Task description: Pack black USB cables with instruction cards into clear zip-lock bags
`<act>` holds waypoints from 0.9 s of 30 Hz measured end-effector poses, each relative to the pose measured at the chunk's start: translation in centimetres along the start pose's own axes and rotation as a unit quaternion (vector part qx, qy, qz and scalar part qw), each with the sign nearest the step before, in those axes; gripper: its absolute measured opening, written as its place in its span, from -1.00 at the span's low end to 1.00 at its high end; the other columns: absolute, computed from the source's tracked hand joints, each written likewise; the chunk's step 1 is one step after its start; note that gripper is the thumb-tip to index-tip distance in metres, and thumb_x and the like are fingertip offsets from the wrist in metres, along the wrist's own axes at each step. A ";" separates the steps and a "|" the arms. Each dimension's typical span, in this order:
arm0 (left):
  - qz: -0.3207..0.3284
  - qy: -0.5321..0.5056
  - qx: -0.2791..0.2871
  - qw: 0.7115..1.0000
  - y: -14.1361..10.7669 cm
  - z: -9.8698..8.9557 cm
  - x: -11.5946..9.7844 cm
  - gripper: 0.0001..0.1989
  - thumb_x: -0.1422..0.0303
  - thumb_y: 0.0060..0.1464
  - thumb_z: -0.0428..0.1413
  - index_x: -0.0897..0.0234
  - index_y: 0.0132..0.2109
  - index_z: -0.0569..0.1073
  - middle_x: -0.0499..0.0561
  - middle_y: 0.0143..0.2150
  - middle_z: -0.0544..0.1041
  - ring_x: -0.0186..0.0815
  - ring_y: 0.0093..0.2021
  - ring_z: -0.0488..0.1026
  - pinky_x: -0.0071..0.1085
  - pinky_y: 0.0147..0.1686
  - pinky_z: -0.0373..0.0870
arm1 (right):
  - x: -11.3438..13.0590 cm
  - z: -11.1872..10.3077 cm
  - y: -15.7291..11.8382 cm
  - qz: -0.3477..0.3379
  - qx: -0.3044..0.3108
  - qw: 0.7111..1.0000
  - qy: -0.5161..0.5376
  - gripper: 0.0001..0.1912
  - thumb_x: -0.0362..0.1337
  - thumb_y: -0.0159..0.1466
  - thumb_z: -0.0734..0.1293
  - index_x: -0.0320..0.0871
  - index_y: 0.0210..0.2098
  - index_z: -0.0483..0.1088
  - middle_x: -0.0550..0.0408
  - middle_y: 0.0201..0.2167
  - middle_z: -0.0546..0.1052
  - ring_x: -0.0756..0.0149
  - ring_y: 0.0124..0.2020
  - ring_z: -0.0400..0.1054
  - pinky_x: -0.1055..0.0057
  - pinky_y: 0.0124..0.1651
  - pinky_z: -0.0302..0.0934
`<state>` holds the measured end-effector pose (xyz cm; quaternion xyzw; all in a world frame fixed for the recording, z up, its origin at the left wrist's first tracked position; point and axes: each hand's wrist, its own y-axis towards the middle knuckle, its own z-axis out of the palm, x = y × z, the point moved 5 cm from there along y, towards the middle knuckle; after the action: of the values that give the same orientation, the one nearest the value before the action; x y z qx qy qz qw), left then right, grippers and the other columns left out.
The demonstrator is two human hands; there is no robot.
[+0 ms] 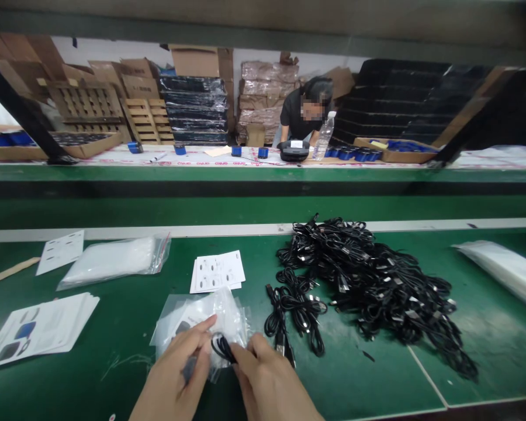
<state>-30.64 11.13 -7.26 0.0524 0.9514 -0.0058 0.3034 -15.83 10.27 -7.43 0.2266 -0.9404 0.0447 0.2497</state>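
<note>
In my right hand (267, 374) is a small coiled black cable (221, 346), pinched between thumb and fingers. The coil lies over the clear plastic bags (228, 307) stacked in front of me, at the mouth of the top one; whether it is inside cannot be made out. My left hand (177, 365) grips the edge of that bag, its index finger and thumb on either side of the cable's near end. A printed leaflet shows through the plastic. Just right of my hands lie a few loose cable bundles (296, 307), beside a large heap of black cables (368, 275).
A stack of printed leaflets (44, 330), a packet of clear bags (118, 257) and small instruction cards (217, 272) lie on the green bench. Another plastic packet (504, 269) is far right. Across the shelf, a person (296, 114) leans near a water bottle (324, 137).
</note>
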 end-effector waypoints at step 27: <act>-0.055 -0.137 -0.093 0.985 -2.2 0.7 -1.2 -0.69 0.19 0.21 -0.14 0.15 -0.45 0.28 -0.05 0.29 0.20 -0.11 0.19 0.27 -0.19 -0.01 0.35 | -0.2 -2.0 -0.2 -0.036 -0.148 0.918 0.366 -0.74 -0.51 0.17 0.25 -0.15 -0.29 0.54 0.04 -0.35 0.55 0.37 -0.34 0.47 0.56 -0.26 0.31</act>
<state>-29.52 8.77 -7.20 -0.0298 0.8986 0.0591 0.4337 -14.67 10.58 -5.76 0.1890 -0.7701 -0.0240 0.6088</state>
